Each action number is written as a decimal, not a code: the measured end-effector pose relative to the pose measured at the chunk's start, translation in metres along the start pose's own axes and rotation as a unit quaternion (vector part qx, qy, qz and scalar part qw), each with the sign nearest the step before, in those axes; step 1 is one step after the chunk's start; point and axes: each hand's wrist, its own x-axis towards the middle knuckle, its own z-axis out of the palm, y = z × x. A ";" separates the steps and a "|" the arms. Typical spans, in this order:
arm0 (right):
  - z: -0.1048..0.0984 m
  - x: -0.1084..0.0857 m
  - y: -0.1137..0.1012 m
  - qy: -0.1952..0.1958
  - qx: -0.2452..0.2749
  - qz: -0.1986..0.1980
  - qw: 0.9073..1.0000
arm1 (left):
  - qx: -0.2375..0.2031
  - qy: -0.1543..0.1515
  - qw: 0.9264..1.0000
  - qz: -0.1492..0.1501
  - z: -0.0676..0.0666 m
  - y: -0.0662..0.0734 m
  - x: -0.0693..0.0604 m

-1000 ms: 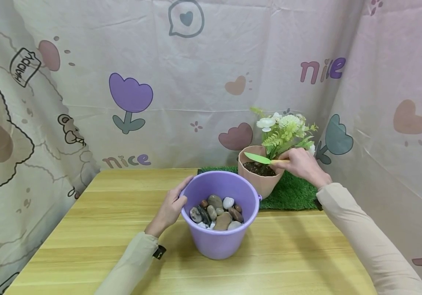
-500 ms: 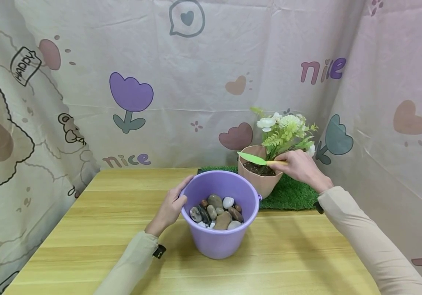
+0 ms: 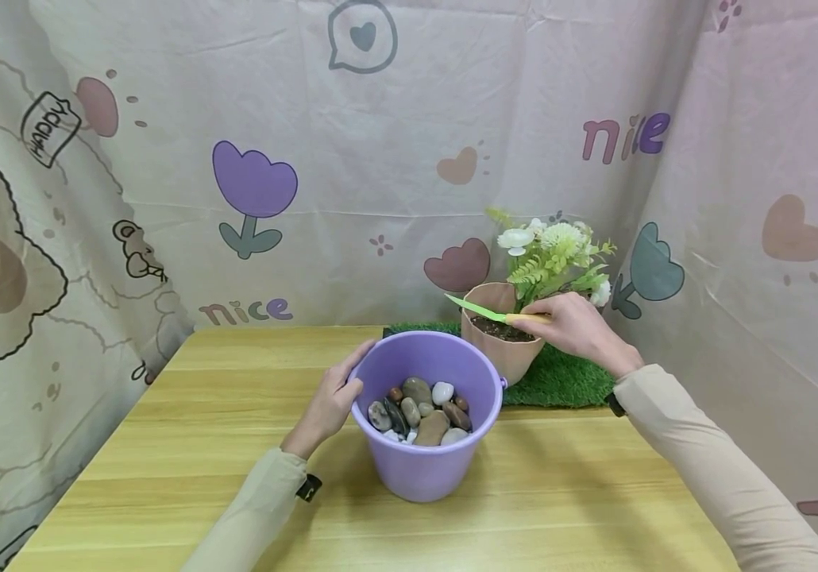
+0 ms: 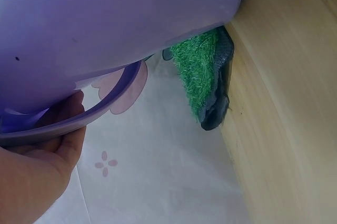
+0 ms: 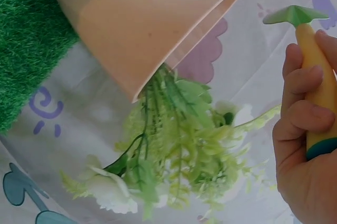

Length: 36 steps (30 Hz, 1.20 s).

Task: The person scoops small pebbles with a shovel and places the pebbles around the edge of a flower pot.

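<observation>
- Right hand (image 3: 576, 322) is closed around the yellow handle of a small garden trowel (image 3: 498, 316); in the right wrist view the fingers wrap the handle.
- The trowel's green blade points left, above the pink pot (image 3: 505, 357) at the far right, its tip reaching out past the pot's left rim toward the bucket side.
- Left hand (image 3: 326, 405) holds the purple bucket (image 3: 423, 473) at its left rim, fingers hooked under a purple band in the left wrist view; whether that band is rim or handle, I cannot tell.
- The bucket stands upright on the wooden table (image 3: 237, 413), near and left of the pot, with mixed stones (image 3: 434, 427) over its visible bottom.
- The pot sits on a grass mat (image 3: 566, 377), with dark soil (image 3: 505, 330) inside and white flowers (image 3: 559, 238) at its right.
- As for progress, the stones are in the bucket and the flowers stand in the pot; the trowel is in hand and lifted clear of the soil.
- No soil shows among the stones or on the blade, so any moving of soil into the bucket looks undone; how much work remains is unclear.
</observation>
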 end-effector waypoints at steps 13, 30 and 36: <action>0.001 0.001 -0.023 0.002 0.022 -0.065 0.998 | 0.000 0.001 1.000 0.003 0.000 0.000 0.000; -0.004 0.004 -0.057 -0.049 -0.026 -0.091 0.994 | -0.009 -0.004 1.000 0.000 0.000 0.000 0.000; -0.003 0.005 -0.064 -0.073 -0.030 -0.091 0.993 | -0.010 -0.001 1.000 -0.003 0.001 0.000 0.000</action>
